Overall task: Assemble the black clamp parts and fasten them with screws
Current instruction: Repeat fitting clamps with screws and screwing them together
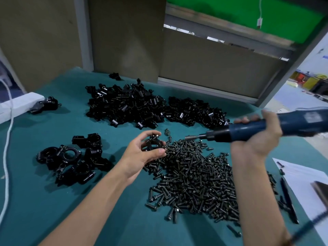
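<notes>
Teal matting (53, 201) covers the bench, with a screw pile (195, 178) under both hands. The left hand (142, 155) curls fingers and thumb round 1 black clamp (154, 143). The right hand (257, 137) is wrapped round a blue electric screwdriver (266, 128), its bit aimed at the clamp but not touching it. The clamp wants steadying, and the bit seating squarely in the screw head before driving.

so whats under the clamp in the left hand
The far-left edge of the screw pile on the teal mat lies below the clamp that the left hand holds. The hand itself hides what sits directly beneath.
</notes>
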The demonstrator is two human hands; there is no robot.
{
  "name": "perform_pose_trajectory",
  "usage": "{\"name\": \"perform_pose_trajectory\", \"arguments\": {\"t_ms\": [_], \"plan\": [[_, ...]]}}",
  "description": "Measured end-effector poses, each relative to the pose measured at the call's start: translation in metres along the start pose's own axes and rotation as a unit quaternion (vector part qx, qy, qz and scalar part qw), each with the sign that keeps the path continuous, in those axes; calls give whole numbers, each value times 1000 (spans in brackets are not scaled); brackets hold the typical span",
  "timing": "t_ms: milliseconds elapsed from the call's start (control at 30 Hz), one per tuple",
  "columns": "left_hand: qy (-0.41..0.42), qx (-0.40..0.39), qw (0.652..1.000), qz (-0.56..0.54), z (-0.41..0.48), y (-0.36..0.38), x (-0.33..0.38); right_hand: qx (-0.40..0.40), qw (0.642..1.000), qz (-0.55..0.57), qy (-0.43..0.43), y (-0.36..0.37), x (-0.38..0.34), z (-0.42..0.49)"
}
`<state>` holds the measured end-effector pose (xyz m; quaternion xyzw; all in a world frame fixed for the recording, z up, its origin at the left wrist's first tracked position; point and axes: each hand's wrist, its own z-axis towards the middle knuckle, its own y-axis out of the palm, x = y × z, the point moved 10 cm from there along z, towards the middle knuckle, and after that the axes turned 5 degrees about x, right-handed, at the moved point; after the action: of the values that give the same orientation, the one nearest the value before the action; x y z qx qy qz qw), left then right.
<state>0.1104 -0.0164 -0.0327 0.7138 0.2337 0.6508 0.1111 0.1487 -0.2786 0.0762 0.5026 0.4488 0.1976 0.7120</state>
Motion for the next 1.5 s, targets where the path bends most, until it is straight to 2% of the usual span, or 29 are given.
{"name": "perform_pose_trajectory", "arguments": {"t_ms": [67,233,500,967,1500], "plan": [[3,-10,1000,15,0,1,-1,-10,993,-83,81,22,24,6],[4,-30,999,35,1,3,-2,-15,984,-85,156,32,67,-1],[5,-39,998,46,1,3,-1,-15,980,-62,188,33,84,-2],[53,-41,974,215,0,4,8,-51,976,-48,205,38,91,0],[38,-37,973,225,0,4,9,-57,975,-44,213,42,94,-4]]}}
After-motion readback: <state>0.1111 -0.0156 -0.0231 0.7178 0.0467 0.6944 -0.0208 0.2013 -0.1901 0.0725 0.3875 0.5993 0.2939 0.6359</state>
